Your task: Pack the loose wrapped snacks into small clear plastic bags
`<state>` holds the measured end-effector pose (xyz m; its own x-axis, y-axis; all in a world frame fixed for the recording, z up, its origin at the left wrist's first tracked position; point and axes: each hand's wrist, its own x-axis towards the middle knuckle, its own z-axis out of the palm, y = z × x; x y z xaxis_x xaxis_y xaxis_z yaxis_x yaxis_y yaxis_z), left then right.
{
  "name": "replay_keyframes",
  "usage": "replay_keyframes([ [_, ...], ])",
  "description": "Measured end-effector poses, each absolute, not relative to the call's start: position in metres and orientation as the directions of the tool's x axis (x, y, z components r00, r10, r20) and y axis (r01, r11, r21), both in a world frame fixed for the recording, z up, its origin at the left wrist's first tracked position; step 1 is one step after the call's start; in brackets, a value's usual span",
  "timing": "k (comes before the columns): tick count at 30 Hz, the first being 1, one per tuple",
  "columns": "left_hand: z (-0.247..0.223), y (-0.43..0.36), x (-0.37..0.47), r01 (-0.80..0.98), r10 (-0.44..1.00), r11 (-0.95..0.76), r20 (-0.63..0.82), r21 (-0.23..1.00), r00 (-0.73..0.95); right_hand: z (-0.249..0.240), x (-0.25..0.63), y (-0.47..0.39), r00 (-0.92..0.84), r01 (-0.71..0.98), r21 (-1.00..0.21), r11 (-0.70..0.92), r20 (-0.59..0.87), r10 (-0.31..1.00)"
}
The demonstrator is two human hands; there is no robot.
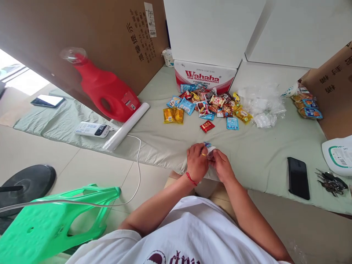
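Observation:
My left hand (197, 162), with a red string on its wrist, is closed with its fingers curled at the front edge of the cloth. Pinched between it and my right hand (223, 167) is a small snack packet (210, 149), blue and whitish where it shows; the fingers cover the rest. Some thin clear plastic seems to hang by the left hand, though its extent is unclear. Just beyond the hands lies a red snack packet (207, 126). Behind it spreads a pile of mixed wrapped snacks (216, 102), with a yellow packet (173, 115) at its left.
Crumpled clear plastic bags (261, 102) lie right of the pile, before a Wahaba-style carton (203, 75). At left are a red jug (110, 88), a plastic roll (126, 126), a power bank (92, 129) and a green stool (55, 223). A phone (298, 178) and keys (332, 182) sit right.

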<state>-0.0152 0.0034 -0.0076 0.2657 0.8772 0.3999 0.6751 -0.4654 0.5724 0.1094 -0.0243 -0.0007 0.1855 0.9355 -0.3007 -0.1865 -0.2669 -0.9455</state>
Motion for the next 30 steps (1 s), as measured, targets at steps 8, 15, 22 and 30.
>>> replay_keyframes([
  [8, -0.019, -0.015, -0.032, 0.253, 0.621, -0.701, 0.397, 0.667, 0.676, -0.008, 0.117, -0.054, 0.165, -0.480, -0.816, -0.322, -0.445, 0.880],
  [15, 0.002, -0.018, -0.030, 0.007, 0.985, 0.133, -0.133, 0.991, 0.110, -0.010, 0.128, -0.064, 0.241, -0.474, -0.863, -0.178, -0.321, 0.916],
  [22, 0.012, 0.000, 0.002, -0.262, 0.853, 0.420, -0.280, 0.869, 0.440, -0.007, 0.153, -0.074, 0.266, -0.342, -0.895, -0.285, -0.383, 0.884],
  [30, -0.013, 0.025, -0.002, 0.283, 0.964, -0.065, -0.013, 0.957, 0.266, 0.003, 0.323, -0.070, 0.774, -0.197, -0.979, -0.047, -0.184, 0.605],
])
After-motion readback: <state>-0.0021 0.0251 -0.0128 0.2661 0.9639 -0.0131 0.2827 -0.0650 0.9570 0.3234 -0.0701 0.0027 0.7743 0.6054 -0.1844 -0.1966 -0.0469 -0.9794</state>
